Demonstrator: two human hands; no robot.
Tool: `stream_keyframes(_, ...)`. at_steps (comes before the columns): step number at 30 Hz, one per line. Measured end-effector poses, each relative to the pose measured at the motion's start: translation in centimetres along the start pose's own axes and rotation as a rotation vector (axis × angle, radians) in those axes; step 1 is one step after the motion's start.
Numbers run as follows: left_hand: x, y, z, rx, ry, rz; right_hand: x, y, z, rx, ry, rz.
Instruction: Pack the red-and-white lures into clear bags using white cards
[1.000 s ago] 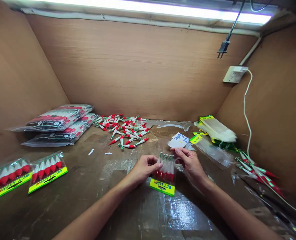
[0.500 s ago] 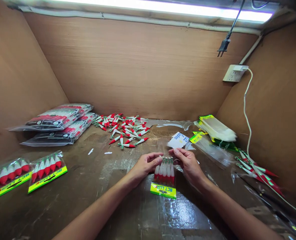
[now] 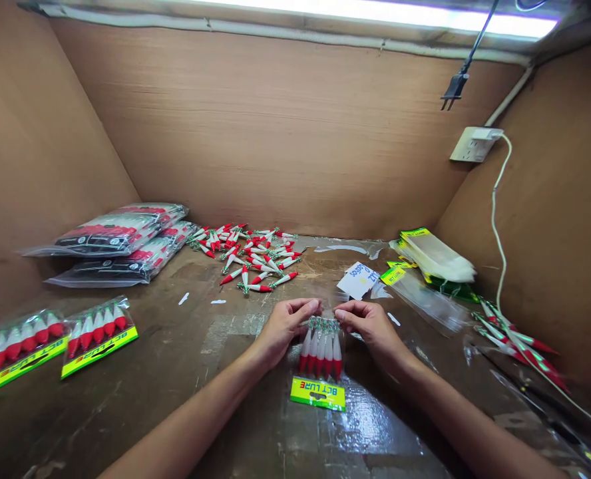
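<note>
A clear packet with several red-and-white lures and a yellow-green "BCT LURE" header lies in front of me on the worn tabletop. My left hand pinches the packet's far open edge at the left corner. My right hand pinches the same edge at the right corner. Both hands have their fingers closed on the plastic. The header end points toward me.
Loose red-and-white lures are heaped at the back. Two filled packets lie at the left, big bulk bags behind them. Empty packets and a paper slip sit at right, more lures by the wall cable.
The packet has straightened and slid slightly toward me. Both hands have shifted to its far edge and closed in on it; my view has tipped a little.
</note>
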State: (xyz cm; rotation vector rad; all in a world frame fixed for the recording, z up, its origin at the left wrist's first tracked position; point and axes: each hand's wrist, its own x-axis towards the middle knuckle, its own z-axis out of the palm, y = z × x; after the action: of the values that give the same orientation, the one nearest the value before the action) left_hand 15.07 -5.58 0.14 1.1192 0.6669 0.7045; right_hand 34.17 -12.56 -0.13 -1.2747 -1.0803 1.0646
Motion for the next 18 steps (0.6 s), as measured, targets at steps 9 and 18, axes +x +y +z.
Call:
stream_keyframes(9, 0.6, -1.5, -0.3, -0.043, 0.167, 0.02, -0.5, -0.3, 0.0, -0.365, 0.233, -0.35)
stream_keyframes(18, -0.5, -0.3, 0.0, 0.413, 0.122, 0.391, 1.2, -4.8, 4.4, -1.375, -0.102, -0.728)
